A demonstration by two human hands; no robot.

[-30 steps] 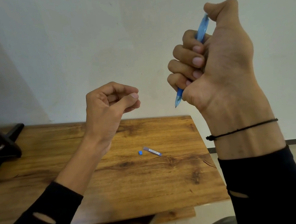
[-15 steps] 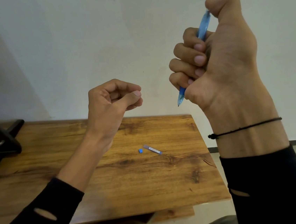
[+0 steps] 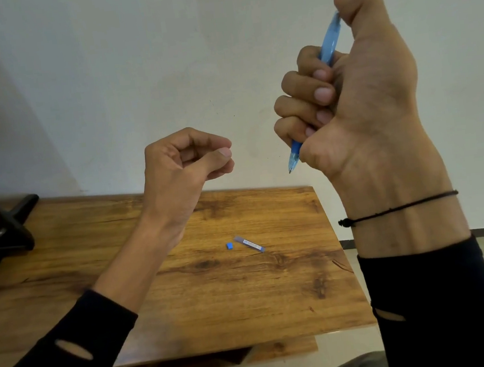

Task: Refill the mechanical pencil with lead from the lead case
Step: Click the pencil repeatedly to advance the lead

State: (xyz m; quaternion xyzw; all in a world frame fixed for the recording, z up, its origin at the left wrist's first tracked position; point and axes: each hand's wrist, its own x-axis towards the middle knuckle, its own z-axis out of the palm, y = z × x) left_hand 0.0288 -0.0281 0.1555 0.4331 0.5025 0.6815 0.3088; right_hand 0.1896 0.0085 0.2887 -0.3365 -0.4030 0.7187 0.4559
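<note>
From the head camera: your right hand (image 3: 355, 105) has its grip wrapped around the blue mechanical pencil (image 3: 328, 43), tip down, thumb over the top end, raised well above the desk (image 3: 246, 296). Your left hand (image 3: 180, 172) hovers with fingers curled, thumb to forefinger; whether it pinches a lead is too fine to tell. The lead case (image 3: 248, 244) lies on the desk, its small blue cap (image 3: 229, 245) off beside it. Loading looks underway or just finishing; recapping remains.

Black slit sleeves (image 3: 445, 311), black wrist cord (image 3: 401, 208)
</note>
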